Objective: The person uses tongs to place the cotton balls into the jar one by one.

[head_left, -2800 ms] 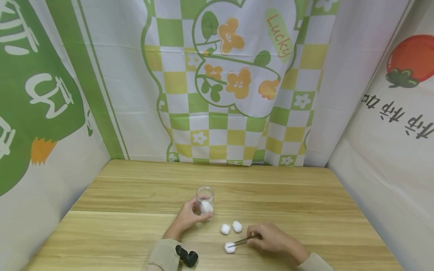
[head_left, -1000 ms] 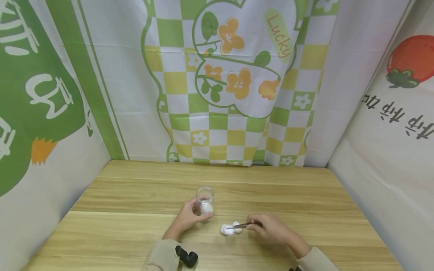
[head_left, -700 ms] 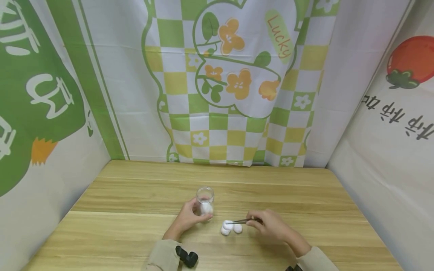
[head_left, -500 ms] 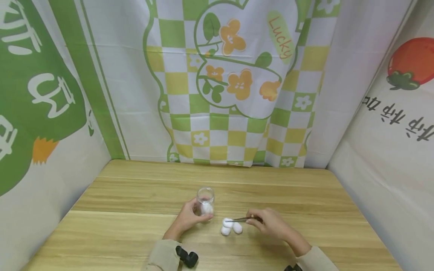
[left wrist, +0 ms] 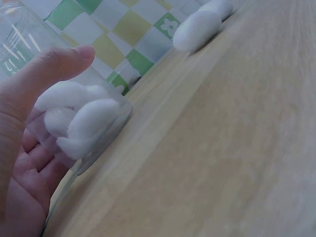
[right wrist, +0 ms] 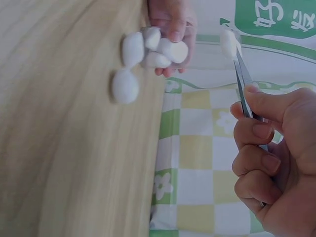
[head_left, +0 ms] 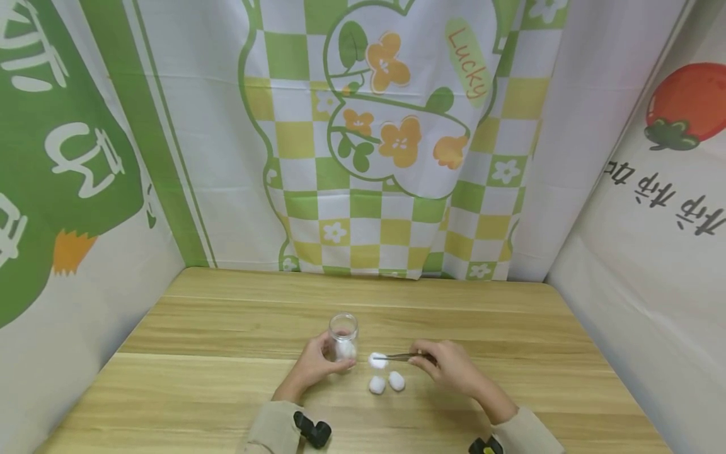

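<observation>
My left hand [head_left: 312,366] grips an open clear jar [head_left: 343,329] standing on the table, thumb and fingers around its lower part. Several white cotton balls [left wrist: 89,118] lie at the bottom of the jar in the left wrist view. Metal tweezers [head_left: 405,357] are pinched in my right hand [head_left: 450,369], with its fingers curled in the right wrist view. Their tips hold a cotton ball [right wrist: 228,43], raised above the table just right of the jar. Two loose cotton balls, a left one [head_left: 377,385] and a right one [head_left: 396,381], rest side by side on the wood.
The wooden table [head_left: 227,315] reaches back to a checked, flowered curtain [head_left: 363,239]. Printed cloths hang along both sides. A black wrist mount [head_left: 313,430] sits on the left sleeve, and another [head_left: 486,445] on the right.
The tweezers first met a cotton ball nearest me on the table. They have since lifted it away from me, past the other two, toward the jar. The left hand and jar have stayed put.
</observation>
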Tool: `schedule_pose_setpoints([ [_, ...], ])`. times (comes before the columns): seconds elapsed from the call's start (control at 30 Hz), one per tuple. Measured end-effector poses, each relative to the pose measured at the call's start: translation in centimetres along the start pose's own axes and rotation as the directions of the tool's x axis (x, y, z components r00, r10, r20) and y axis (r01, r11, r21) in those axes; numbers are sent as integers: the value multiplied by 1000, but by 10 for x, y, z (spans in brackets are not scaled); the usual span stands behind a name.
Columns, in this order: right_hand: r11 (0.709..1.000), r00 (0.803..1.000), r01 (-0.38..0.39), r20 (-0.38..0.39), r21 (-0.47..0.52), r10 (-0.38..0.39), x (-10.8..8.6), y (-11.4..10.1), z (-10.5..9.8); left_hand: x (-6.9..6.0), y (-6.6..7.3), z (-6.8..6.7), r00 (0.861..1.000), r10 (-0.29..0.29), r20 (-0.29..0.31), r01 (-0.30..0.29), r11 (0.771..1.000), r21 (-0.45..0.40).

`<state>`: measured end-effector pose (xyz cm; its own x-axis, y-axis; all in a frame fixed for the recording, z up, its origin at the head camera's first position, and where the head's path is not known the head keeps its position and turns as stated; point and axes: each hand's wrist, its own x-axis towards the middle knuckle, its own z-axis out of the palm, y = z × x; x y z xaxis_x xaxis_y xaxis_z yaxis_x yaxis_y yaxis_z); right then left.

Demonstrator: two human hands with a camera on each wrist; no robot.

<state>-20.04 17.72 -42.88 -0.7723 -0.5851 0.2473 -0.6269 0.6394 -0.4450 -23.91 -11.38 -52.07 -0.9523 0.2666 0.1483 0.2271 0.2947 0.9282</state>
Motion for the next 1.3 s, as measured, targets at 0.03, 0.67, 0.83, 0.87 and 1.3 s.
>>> schedule_pose_setpoints([
  [0.03, 1000, 1000, 1, -6, -5, -1, 1, -1, -1, 0, -1, 0, 1000, -3, 0, 3, 1000, -1],
  [0.67, 999, 995, -23, -98, -36, 20, 20, -15, -9, -1, 0, -1, 1000, -20, 9, 20, 999, -34],
  [0.83, 996, 991, -26, -134, -81, 15, 26, -18, -10, -1, 0, -1, 1000, -19, 5, 19, 999, -50],
  [0.87, 996, 990, -29, -138, -85, 17, 27, -19, -10, -1, 0, 0, 1000, -17, 5, 17, 999, -49],
  [1.3, 990, 983, -32, -181, -139, 7, 42, -26, -6, 0, -2, 0, 1000, 13, 24, -12, 998, -59],
])
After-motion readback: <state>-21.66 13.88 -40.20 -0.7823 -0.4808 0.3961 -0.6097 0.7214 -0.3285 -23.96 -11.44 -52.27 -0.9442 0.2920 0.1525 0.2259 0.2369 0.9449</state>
